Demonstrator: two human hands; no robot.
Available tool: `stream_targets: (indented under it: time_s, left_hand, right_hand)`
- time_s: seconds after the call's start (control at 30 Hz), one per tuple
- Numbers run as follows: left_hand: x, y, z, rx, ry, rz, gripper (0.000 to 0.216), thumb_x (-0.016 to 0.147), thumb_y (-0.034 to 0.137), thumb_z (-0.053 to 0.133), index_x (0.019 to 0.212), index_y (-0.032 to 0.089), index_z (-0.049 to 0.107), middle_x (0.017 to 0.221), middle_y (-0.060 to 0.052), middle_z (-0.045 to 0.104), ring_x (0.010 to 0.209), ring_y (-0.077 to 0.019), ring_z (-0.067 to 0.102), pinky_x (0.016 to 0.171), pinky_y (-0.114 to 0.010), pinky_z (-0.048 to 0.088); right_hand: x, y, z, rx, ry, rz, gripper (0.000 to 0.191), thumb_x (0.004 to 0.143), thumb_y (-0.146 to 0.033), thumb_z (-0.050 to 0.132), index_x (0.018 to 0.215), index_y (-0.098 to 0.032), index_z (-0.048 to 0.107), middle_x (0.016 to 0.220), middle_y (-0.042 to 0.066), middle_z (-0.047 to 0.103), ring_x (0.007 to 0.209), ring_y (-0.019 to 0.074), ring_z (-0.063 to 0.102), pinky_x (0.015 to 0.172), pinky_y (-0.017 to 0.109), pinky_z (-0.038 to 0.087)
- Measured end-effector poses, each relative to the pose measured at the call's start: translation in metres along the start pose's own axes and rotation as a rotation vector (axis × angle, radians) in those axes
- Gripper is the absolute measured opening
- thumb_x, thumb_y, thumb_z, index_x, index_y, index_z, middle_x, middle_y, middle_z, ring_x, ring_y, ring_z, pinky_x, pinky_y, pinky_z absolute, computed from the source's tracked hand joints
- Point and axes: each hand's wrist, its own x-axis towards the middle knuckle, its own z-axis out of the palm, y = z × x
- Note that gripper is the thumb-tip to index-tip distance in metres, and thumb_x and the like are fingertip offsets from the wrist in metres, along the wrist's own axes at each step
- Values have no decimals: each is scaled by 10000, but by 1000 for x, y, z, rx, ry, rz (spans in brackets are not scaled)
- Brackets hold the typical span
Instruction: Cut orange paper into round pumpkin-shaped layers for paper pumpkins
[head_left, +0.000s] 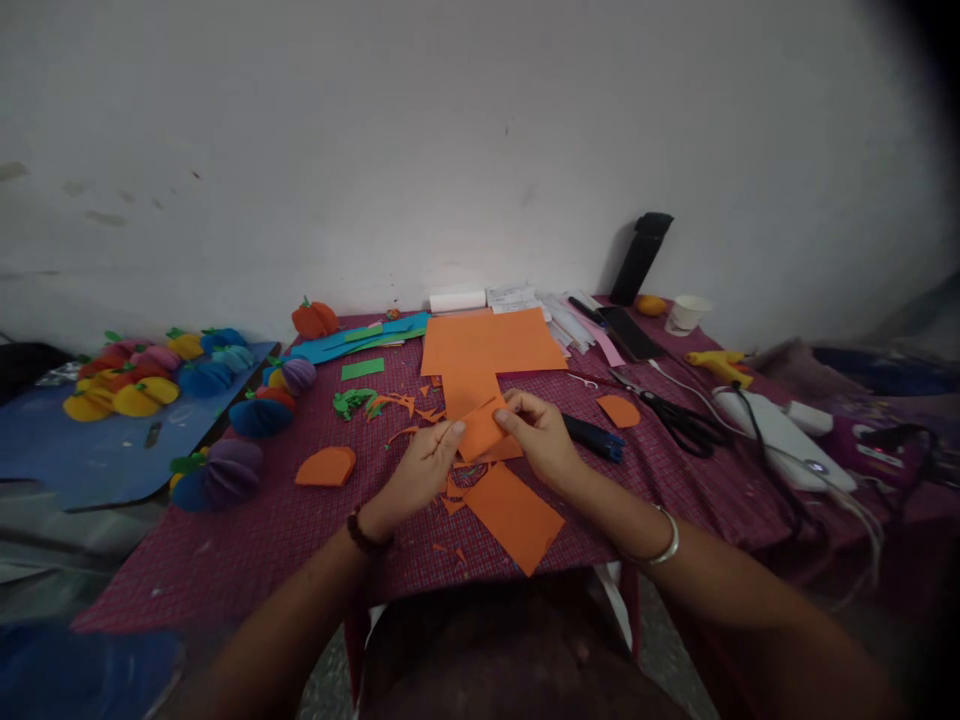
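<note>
Between my two hands is a small piece of orange paper (pixel 478 432), held above the table. My left hand (pixel 424 465) pinches its left edge, and my right hand (pixel 544 440) grips its right side with thumb and fingers. A larger orange sheet (pixel 517 518) lies just below on the cloth. Beyond my hands, wide orange sheets (pixel 495 342) rest near the wall. Rounded orange paper pieces (pixel 325 466) sit to the left, and another rounded piece (pixel 619 410) lies to the right. Orange scraps (pixel 394 403) are scattered beside my left hand.
Black-handled scissors (pixel 686 425), a dark blue stapler-like tool (pixel 592 437), a yellow glue gun (pixel 720 365) and a white power strip (pixel 784 440) with cables lie rightward. Paper pumpkins (pixel 234 470) stand at left, near green scraps (pixel 352 402). A paper cup (pixel 686 315) stands back right.
</note>
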Motion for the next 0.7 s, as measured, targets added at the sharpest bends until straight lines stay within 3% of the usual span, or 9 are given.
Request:
stream_targets:
  time_s: [0.17,0.37,0.53,0.6,0.7]
  left_hand:
    - [-2,-3,2,86,19,4,429,936,480,352,624,187,355,620,31,330,575,-102,312,540,-252,264]
    - [-4,-4,4,99,-8,14,416,949,464,329,644,186,373,624,30,353,577,-104,328,546,-253,266]
    - [-6,-4,4,163,5,104,411,942,439,380,623,179,384,607,30,387,564,-99,333,549,-251,270]
    - [-6,-5,4,97,7,62,423,935,456,392,623,172,427,606,21,423,568,-103,365,551,-249,292]
    - [-3,-7,5,-193,-65,-57,435,921,483,412,650,161,523,613,-10,512,591,-131,473,581,-259,375]
  right_hand:
    - [1,4,0,103,21,12,287,793,-347,657,624,-198,479,674,-24,462,646,127,421,617,255,349]
    - [0,3,2,105,46,19,313,776,-370,668,608,-198,468,664,-25,455,635,127,413,608,253,352]
    - [0,2,3,119,57,40,340,772,-381,669,599,-201,437,651,-30,423,615,123,391,587,251,339]
    - [-1,1,1,118,29,36,346,782,-387,663,605,-202,431,657,-30,420,614,123,388,585,251,335]
    - [-2,-3,-1,98,-31,-21,332,808,-379,645,619,-202,439,680,-24,422,629,126,393,597,259,334]
